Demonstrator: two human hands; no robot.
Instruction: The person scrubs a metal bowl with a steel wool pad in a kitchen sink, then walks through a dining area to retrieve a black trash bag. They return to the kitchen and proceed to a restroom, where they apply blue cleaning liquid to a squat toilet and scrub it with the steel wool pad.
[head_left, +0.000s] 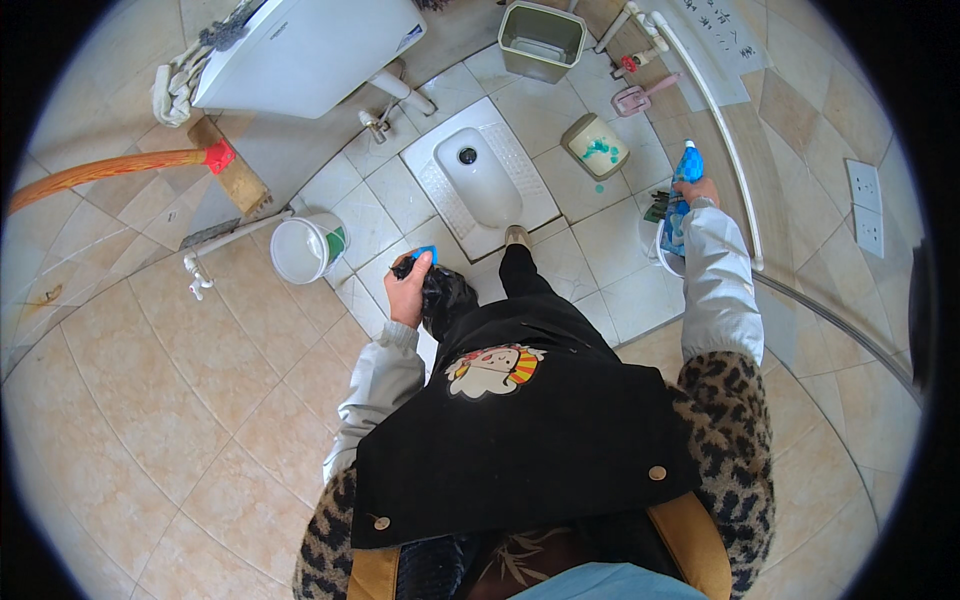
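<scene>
My left hand (405, 294) grips a bunched black plastic bag (450, 300) together with a small blue piece (429, 253), perhaps a cap. The bag hangs beside my leg. Over on the right, my right hand (700, 192) is closed around a blue plastic bottle (691, 160) with a narrow white tip pointing up. It is held at a white bucket (673, 262), mostly covered by my sleeve; whether the bottle touches it I cannot tell. Between my hands lies a white ceramic squat toilet (484, 176), with my shoe (517, 235) at its near end.
A bin lid (596, 150) smeared with blue-green liquid lies on the tiles. Behind it stand a grey-green bin (538, 69) and a pink dustpan (631, 100). Left are another white bucket (294, 255), a wooden-handled brush (232, 176) and a white cistern (315, 60). A white pipe (720, 124) runs along the right wall.
</scene>
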